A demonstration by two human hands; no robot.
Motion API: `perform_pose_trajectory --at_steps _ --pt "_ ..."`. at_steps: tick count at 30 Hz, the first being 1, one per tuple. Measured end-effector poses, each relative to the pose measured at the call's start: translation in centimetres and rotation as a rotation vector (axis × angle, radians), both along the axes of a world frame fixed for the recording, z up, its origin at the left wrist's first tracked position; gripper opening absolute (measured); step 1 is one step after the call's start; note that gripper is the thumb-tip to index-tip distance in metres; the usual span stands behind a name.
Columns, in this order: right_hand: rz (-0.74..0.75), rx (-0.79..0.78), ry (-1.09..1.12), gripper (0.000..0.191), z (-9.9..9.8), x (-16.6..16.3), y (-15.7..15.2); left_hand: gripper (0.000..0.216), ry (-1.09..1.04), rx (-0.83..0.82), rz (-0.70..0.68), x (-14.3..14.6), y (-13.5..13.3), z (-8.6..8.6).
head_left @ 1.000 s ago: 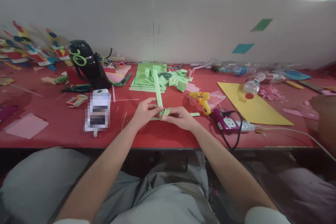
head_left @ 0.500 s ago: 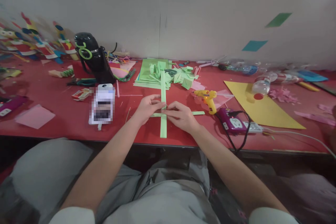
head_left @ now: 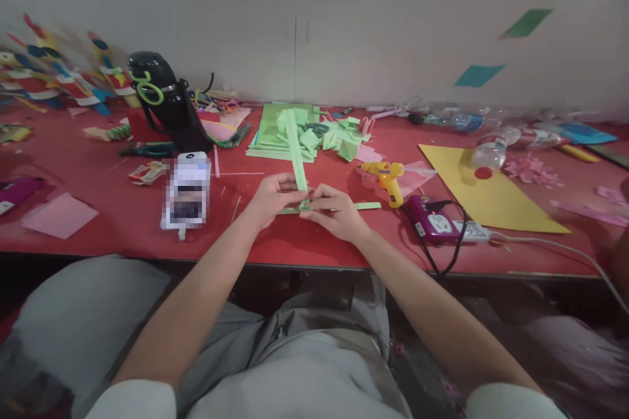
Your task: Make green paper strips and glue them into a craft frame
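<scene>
A long light green paper strip (head_left: 296, 154) points away from me, tilted a little left, its far end over the pile of green paper pieces. My left hand (head_left: 271, 200) pinches it near its lower end, thumb on top. From the other side, the fingertips of my right hand (head_left: 337, 211) close on the same lower end, where the paper is folded. A second green paper strip (head_left: 368, 205) lies crosswise beneath, showing on both sides of my hands. My fingers partly hide the crossing and the fold.
Folded green paper pieces (head_left: 339, 139) lie beyond my hands on stacked green sheets (head_left: 275, 119). A yellow glue gun (head_left: 386, 177), purple box (head_left: 432, 219) with cable and yellow sheet (head_left: 486, 190) lie right. Left are a phone (head_left: 187, 190) and black bottle (head_left: 167, 101).
The near end of the lengthwise strip, which lay toward the table edge, is now folded up at the crossing. The strip's far part has swung slightly left, and the view has shifted a little.
</scene>
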State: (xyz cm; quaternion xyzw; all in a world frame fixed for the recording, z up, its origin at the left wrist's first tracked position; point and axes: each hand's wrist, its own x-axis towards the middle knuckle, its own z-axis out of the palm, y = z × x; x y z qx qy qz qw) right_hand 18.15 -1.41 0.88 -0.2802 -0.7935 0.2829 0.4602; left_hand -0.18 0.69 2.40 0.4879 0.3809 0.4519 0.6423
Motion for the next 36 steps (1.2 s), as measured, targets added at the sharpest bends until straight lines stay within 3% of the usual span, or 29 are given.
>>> perform_pose_trajectory --at_steps 8,14,23,27,31,36 --pt "-0.097 -0.267 0.037 0.04 0.92 -0.2 0.14 0.038 0.025 0.123 0.094 0.27 0.02 -0.08" --pt "-0.144 -0.367 0.041 0.048 0.82 -0.06 0.49 0.037 0.131 0.15 -0.008 0.57 -0.08 -0.15" --pt "-0.178 -0.401 0.084 0.054 0.72 -0.09 0.77 0.035 0.111 0.141 -0.035 0.8 -0.27 -0.18" --pt "-0.193 -0.413 0.065 0.056 0.76 -0.08 0.76 0.038 0.008 0.093 -0.054 0.71 -0.3 0.05" --pt "-0.178 -0.414 0.039 0.056 0.37 -0.06 0.83 0.046 -0.063 0.061 0.003 0.66 -0.2 0.11" --pt "-0.172 -0.378 0.058 0.052 0.29 -0.19 0.79 0.042 -0.067 0.086 0.075 0.67 -0.02 -0.19"
